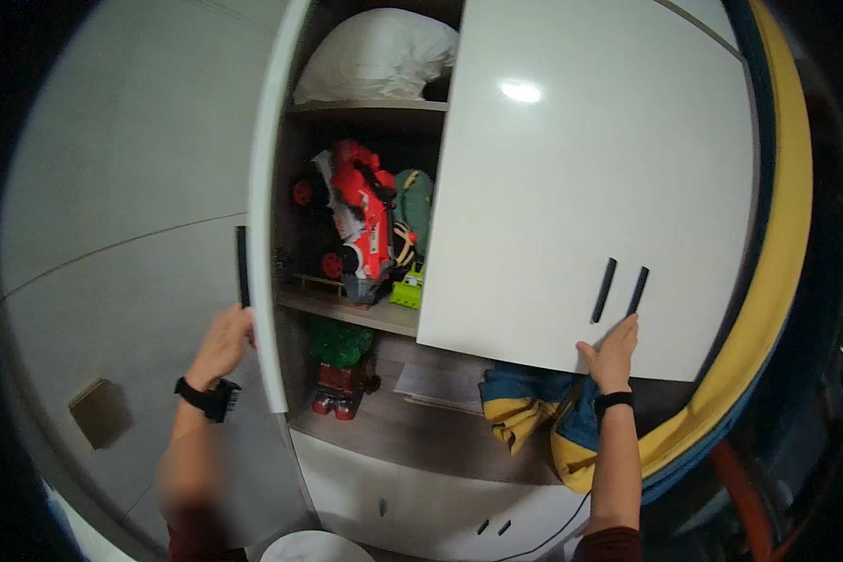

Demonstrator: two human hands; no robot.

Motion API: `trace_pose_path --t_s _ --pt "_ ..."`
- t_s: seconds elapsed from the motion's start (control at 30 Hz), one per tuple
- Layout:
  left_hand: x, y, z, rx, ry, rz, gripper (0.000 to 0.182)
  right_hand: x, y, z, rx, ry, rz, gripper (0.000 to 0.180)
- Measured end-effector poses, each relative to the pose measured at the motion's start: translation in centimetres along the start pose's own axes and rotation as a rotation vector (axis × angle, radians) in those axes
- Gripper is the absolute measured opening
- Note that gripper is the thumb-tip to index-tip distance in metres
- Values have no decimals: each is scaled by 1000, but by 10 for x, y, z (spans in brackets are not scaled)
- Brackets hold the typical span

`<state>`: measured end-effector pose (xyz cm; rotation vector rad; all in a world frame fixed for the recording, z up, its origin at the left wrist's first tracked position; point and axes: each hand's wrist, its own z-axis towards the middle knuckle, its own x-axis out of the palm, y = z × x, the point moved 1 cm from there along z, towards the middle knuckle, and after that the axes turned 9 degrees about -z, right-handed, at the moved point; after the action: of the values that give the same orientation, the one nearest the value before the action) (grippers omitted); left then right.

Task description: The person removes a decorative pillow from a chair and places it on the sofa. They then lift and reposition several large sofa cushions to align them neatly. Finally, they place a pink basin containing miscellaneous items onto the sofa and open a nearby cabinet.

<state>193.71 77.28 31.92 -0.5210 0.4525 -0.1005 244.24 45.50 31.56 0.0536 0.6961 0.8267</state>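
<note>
A white cabinet door (263, 183) stands swung out at the left, seen nearly edge-on. My left hand (223, 341) grips its edge, just under a black bar handle (242, 263). My right hand (615, 351) lies against the closed white door (534, 211), thumb spread, fingertips at the lower end of a black handle (638, 289). Another black handle (603, 290) is beside it. Between the doors, the open compartment shows a red toy vehicle (369, 211) tipped on end, a lime-green toy piece (407, 288) and a dark green item (413, 200), partly hidden.
A stuffed white bag (379, 60) fills the upper shelf. On the lower ledge are a green-and-brown figure (341, 372) and bunched blue-and-yellow cloth (516, 407). A yellow-and-blue curtain (790, 175) hangs at right. Below are lower cabinet doors (435, 492) and a round white top (316, 548).
</note>
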Motion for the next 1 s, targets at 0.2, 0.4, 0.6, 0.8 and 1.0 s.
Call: trace_pose_path --t_s 0.2,0.4,0.6,0.8,1.0 --pt "-67 43 -34 -241 -248 -103 48 7 14 -4 96 -111 -57 111" --pt "-73 43 -54 -335 -341 -325 59 4 31 -13 -8 -295 -167 102" --pt "-67 24 -81 -154 -376 -352 65 21 73 -36 -204 -218 -182 92" --pt "-69 29 -96 -173 -366 -241 68 49 104 -50 -230 -135 -231 97" --pt "-68 30 -106 -297 -350 -273 66 60 94 -46 -253 -124 -270 97"
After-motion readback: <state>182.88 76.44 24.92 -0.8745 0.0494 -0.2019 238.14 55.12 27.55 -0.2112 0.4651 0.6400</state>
